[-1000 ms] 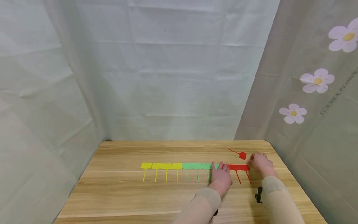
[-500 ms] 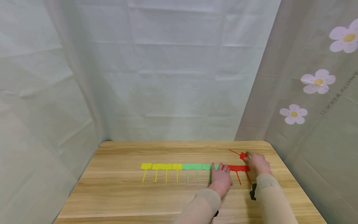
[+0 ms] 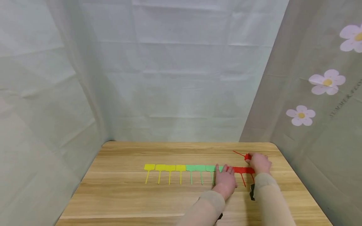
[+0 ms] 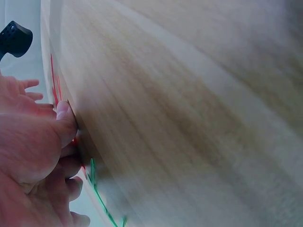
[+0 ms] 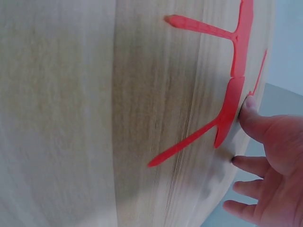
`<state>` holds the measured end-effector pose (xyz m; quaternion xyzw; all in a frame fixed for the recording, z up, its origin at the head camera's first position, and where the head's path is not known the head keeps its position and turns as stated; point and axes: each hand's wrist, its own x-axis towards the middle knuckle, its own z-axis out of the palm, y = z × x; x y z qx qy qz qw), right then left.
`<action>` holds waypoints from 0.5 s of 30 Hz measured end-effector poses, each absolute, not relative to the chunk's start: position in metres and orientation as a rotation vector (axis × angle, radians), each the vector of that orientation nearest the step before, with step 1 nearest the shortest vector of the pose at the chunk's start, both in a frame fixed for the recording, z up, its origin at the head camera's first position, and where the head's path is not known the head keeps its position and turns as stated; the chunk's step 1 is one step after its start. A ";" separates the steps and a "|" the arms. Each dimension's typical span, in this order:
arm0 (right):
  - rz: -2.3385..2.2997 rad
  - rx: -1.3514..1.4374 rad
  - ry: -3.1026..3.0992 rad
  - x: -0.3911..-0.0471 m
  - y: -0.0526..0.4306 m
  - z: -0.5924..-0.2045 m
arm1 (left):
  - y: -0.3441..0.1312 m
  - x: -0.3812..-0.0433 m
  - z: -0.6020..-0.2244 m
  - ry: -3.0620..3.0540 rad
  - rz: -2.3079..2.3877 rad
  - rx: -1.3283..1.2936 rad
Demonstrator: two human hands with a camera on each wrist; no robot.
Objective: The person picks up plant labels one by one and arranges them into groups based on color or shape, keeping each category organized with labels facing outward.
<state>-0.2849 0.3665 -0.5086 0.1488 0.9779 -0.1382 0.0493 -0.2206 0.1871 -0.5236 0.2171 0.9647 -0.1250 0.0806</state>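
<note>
Flat plastic tags with thin stems lie in one row: several yellow tags [image 3: 170,168] at left, several green tags [image 3: 200,168] in the middle, red tags [image 3: 240,170] at right. My left hand [image 3: 225,181] rests with spread fingers over the join of green and red, covering parts of both. Behind the row's right end lies a loose red tag [image 3: 247,157], its stem pointing back and left. Thumb and index finger of my right hand [image 3: 260,163] pinch its square head; the other fingers stay extended in the right wrist view. Most stems in the row point toward me.
The wooden table [image 3: 127,194] reaches to a pale cloth backdrop [image 3: 175,94]. At right hangs a curtain printed with flowers [image 3: 301,115]. A dark wrist strap piece [image 3: 252,192] shows beside my right sleeve.
My right hand has moved back and left from beside the row's end onto the loose red tag, covering more of its head. The left hand has stayed in place on the row.
</note>
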 end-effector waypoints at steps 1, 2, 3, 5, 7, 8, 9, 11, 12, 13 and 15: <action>-0.414 0.469 2.985 -0.286 0.365 -0.508 | 0.187 -0.221 -0.524 2.886 -0.372 0.647; -0.410 0.486 2.990 -0.286 0.364 -0.508 | 0.187 -0.221 -0.523 2.889 -0.368 0.646; -0.405 0.505 2.993 -0.287 0.363 -0.507 | 0.187 -0.221 -0.523 2.890 -0.367 0.646; -0.398 0.527 2.996 -0.287 0.360 -0.506 | 0.187 -0.221 -0.522 2.892 -0.364 0.641; -0.404 0.532 2.996 -0.287 0.358 -0.504 | 0.187 -0.221 -0.522 2.889 -0.374 0.634; -0.411 0.535 2.996 -0.286 0.358 -0.503 | 0.187 -0.221 -0.522 2.887 -0.378 0.631; -0.416 0.536 2.997 -0.286 0.357 -0.502 | 0.187 -0.220 -0.521 2.886 -0.384 0.629; -0.436 0.536 2.996 -0.287 0.357 -0.501 | 0.187 -0.220 -0.521 2.883 -0.391 0.626; -0.441 0.532 2.996 -0.287 0.358 -0.502 | 0.187 -0.219 -0.521 2.881 -0.390 0.625; -0.446 0.527 2.995 -0.287 0.359 -0.502 | 0.188 -0.219 -0.521 2.881 -0.388 0.623; -0.450 0.519 2.989 -0.289 0.361 -0.503 | 0.188 -0.218 -0.521 2.881 -0.375 0.625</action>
